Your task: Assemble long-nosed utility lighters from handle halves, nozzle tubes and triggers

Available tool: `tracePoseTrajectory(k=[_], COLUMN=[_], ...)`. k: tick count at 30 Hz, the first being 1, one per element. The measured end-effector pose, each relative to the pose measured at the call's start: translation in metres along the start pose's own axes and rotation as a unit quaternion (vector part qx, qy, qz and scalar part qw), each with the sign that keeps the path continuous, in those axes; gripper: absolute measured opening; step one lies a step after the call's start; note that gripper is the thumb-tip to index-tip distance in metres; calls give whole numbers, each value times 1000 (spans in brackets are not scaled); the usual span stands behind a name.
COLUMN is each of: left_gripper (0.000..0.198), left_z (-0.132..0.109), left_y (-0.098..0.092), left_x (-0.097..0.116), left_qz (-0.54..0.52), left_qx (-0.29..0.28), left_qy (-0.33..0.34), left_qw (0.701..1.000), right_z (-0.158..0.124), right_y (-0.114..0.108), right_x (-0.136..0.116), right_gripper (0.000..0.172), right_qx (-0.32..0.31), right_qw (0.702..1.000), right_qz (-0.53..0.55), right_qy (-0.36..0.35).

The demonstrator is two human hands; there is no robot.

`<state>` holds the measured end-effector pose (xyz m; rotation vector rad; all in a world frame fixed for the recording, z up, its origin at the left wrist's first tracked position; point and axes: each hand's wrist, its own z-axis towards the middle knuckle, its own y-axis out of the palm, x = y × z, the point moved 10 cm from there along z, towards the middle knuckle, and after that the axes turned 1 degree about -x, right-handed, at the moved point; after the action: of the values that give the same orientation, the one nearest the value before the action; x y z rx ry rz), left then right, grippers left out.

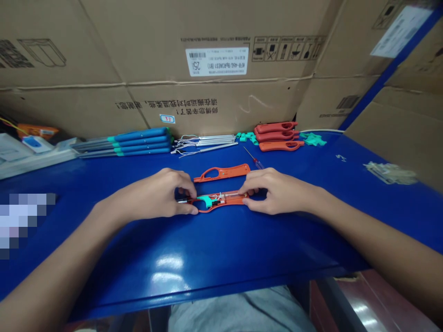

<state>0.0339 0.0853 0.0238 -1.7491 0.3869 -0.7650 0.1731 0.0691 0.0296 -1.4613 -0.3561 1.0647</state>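
left hand (155, 196) and right hand (277, 193) pinch both ends of the orange plastic housing half (207, 209). held level on the blue bench (221, 263), teal insert (205, 200) clear of the fingers.

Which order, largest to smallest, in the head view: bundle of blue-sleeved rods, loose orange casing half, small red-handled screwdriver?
1. Bundle of blue-sleeved rods
2. Loose orange casing half
3. Small red-handled screwdriver

The casing half lies nearer the camera than the bundle, so it may look larger than it is.

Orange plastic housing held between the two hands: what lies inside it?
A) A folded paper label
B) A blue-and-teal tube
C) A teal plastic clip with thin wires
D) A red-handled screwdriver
C: the teal plastic clip and thin wires sit in the orange plastic housing, pinched by the left hand and right hand.
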Motion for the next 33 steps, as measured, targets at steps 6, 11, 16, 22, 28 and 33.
tracePoseTrajectory(k=[6, 11, 16, 22, 28, 33], left_gripper=[28, 29, 25, 26, 24, 25], left_z=[2, 2, 2, 2, 2, 1], left_y=[3, 5, 7, 8, 7, 8], left_x=[-7, -11, -7, -8, -6, -9], left_qz=[-41, -41, -29, -28, -38, -38], left_qx=[-3, -6, -7, 0, 13, 16], left_qy=[-14, -31, -31, -26, -9, -18], left_qw=[999, 999, 999, 999, 999, 999], right_z=[-1, 1, 13, 39, 50, 50], right_y=[0, 0, 1, 25, 33, 36], right_x=[3, 2, -13, -22, -24, -20], right_gripper=[15, 11, 23, 44, 36, 31], right_qx=[8, 30, 60, -5, -14, -8], right_qw=[1000, 999, 998, 997, 993, 994], right_qz=[13, 36, 34, 76, 116, 111], right_qy=[12, 14, -9, -15, -33, -17])
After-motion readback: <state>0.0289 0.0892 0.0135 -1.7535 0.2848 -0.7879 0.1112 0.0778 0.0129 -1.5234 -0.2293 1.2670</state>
